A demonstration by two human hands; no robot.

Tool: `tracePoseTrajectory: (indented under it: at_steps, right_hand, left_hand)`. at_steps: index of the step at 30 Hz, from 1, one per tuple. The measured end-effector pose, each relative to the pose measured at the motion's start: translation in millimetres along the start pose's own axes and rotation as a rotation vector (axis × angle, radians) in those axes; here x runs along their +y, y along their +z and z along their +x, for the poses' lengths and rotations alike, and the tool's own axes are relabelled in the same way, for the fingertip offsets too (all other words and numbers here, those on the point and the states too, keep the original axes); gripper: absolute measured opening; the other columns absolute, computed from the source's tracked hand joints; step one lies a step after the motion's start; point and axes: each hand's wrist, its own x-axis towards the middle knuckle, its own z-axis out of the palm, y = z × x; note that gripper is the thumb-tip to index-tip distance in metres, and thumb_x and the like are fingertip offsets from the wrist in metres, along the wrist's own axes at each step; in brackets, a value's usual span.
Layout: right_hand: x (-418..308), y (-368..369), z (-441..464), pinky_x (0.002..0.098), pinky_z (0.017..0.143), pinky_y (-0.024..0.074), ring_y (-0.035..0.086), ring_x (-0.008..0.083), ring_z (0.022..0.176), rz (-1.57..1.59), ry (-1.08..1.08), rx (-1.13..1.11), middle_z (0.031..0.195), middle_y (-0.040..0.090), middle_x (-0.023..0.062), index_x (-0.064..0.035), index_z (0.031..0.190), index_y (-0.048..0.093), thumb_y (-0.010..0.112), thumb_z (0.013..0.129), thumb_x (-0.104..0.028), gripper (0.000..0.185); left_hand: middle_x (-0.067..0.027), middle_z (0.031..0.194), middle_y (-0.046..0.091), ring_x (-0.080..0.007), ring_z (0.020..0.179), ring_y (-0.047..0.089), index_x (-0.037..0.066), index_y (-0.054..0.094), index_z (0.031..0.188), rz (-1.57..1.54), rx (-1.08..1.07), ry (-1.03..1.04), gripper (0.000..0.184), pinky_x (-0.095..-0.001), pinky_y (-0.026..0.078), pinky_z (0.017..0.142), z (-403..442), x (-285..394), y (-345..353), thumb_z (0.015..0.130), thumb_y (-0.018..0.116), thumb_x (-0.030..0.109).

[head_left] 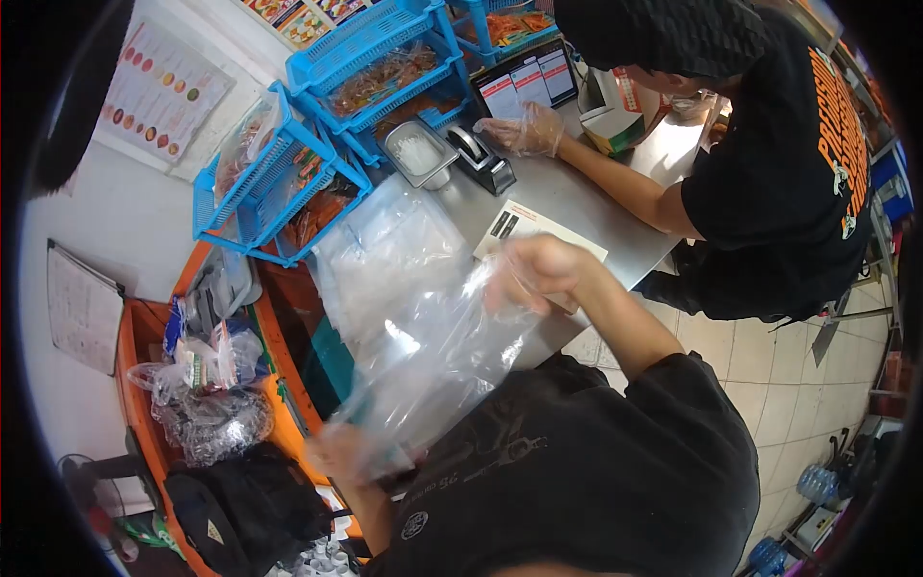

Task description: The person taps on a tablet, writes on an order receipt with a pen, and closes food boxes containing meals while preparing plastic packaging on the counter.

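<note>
A clear plastic bag (437, 346) is stretched between my two hands, slightly blurred. Its lower left end is pinched in my left hand (341, 455), which is smeared by motion. My right hand (534, 274) grips the upper right end, fingers bent around the film, above a white printed card (562, 236) on the metal table. Under and beyond the bag lies a stack of clear plastic bags (380, 236).
Blue baskets (269, 226) hold packets. A metal container (419, 154) and a black tape dispenser (486, 163) stand near a tablet (527, 85). A co-worker's gloved hand (534, 130) is at the tablet. An orange shelf (144, 423) holds plastic and a black bag (255, 510).
</note>
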Motion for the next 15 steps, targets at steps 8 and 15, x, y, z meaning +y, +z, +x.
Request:
tracePoseTrajectory:
  at_steps: [8, 15]
  right_hand:
    - [23.1, 24.1, 39.6, 0.0235, 0.036, 0.035, 0.038, 0.0129, 0.029, 0.186, 0.095, -0.314, 0.041, 0.051, 0.0138, 0.0171, 0.097, 0.063, 0.035, 0.095, -0.036, 0.06]
    - [-13.8, 11.7, 83.5, 0.0312, 0.048, 0.0394, 0.047, 0.0189, 0.047, -0.622, 0.268, 0.115, 0.063, 0.057, 0.0134, 0.0098, 0.111, 0.059, 0.036, 0.095, -0.046, 0.062]
  left_hand:
    - [-0.0121, 0.101, 0.061, -0.0224, 0.103, 0.055, 0.0, 0.053, 0.114, -0.018, -0.271, -0.316, 0.043, -0.0343, 0.041, 0.093, 60.2, 28.4, 43.7, 0.075, 0.051, 0.018]
    - [-0.008, 0.104, 0.061, -0.0188, 0.095, 0.058, 0.003, 0.055, 0.116, 0.412, -0.714, -0.315, 0.032, -0.0317, 0.046, 0.081, 44.3, 76.3, 173.3, 0.086, 0.06, 0.013]
